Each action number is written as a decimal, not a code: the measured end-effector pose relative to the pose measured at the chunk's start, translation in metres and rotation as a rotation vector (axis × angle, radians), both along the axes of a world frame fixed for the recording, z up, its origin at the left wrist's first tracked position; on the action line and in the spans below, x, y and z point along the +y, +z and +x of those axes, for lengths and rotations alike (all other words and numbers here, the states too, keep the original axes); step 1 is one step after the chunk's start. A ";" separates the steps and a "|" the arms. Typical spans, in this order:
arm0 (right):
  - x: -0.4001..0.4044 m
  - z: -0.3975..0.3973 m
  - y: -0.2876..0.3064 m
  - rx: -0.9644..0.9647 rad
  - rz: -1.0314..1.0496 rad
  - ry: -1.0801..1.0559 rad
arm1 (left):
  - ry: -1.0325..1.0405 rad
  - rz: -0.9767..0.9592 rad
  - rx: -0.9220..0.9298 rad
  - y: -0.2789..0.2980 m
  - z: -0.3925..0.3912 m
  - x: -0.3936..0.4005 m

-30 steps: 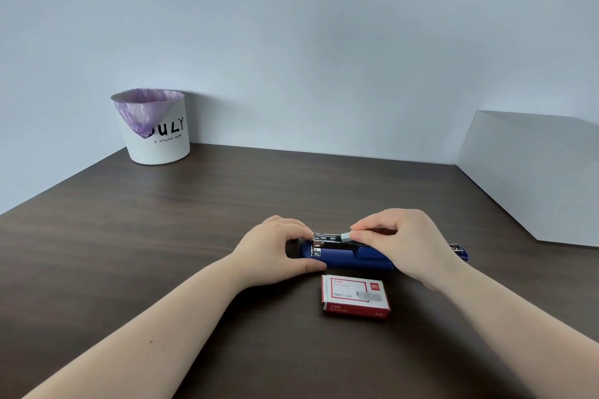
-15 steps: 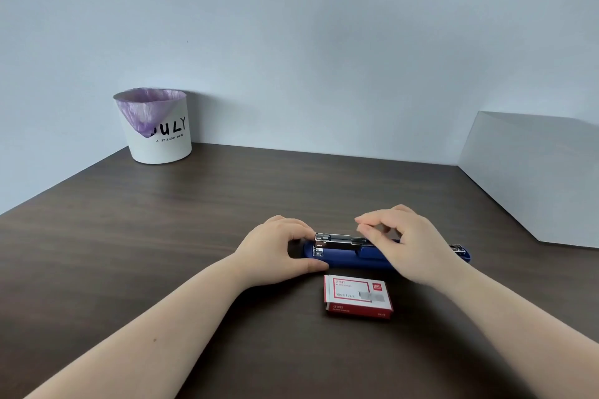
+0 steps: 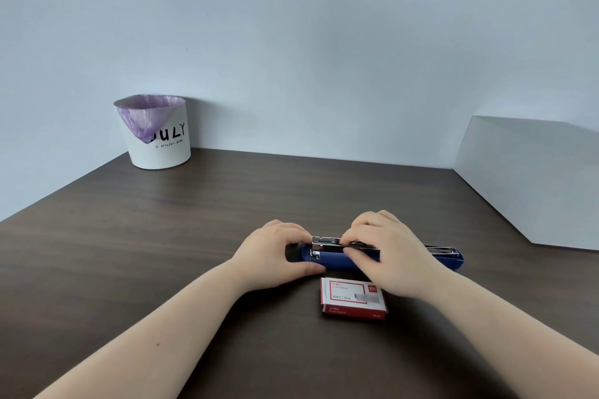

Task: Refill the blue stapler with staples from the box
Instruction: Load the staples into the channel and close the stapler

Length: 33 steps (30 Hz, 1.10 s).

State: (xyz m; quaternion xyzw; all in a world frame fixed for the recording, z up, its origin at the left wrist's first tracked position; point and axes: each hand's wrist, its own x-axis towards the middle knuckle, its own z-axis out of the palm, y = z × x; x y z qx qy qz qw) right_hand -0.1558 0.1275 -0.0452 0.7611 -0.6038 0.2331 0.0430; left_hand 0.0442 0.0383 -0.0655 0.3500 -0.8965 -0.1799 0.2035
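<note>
Dark wooden table (image 3: pixel 162 253), wall behind. Grey box-like block (image 3: pixel 531 178) at the right edge, well away from the work. White bin (image 3: pixel 158 136) at the far left corner, lined with a purple bag (image 3: pixel 146 116); nothing visible inside it from here.

Blue stapler (image 3: pixel 334 261) lies on the table near centre, long axis running left to right, opened out flat: the blue base reaches past the right wrist to the far right, and the metal staple channel (image 3: pixel 324 240) sits along the top at the left half.

Left hand (image 3: pixel 275 256) curled around the stapler's left end, thumb on the near side, fingers over the far side, steadying it. Right hand (image 3: pixel 382 249) sits directly over the channel, fingertips (image 3: pixel 348 238) pinched down on it; whether a strip of staples is under them I cannot tell. Likely the seating step. The right hand is the nearer one for pressing along the channel.

Red-and-white staple box (image 3: pixel 354 299) flat on the table just in front of the stapler, closed; contents hidden.
</note>
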 end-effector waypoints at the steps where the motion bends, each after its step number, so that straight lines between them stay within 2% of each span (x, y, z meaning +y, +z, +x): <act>1: 0.002 -0.005 0.002 -0.028 -0.008 -0.023 | 0.003 0.001 -0.003 0.000 0.000 0.000; 5: 0.010 -0.028 0.007 -0.061 0.091 -0.114 | 0.024 0.009 -0.008 0.001 0.001 0.000; 9: 0.015 -0.038 0.009 0.008 0.213 -0.167 | 0.008 -0.013 -0.007 -0.001 0.003 0.000; 14: 0.016 -0.047 0.022 0.187 0.471 -0.280 | 0.026 0.004 0.002 0.002 0.000 0.006; 18: 0.025 -0.064 0.034 0.105 0.551 -0.322 | 0.047 0.016 -0.005 0.004 -0.002 0.011; 26: 0.033 -0.058 0.062 0.034 0.307 -0.295 | 0.058 0.009 -0.028 0.010 -0.003 0.017; 33: 0.026 -0.015 0.075 -0.303 0.093 -0.118 | 0.071 0.014 0.018 0.006 0.000 0.020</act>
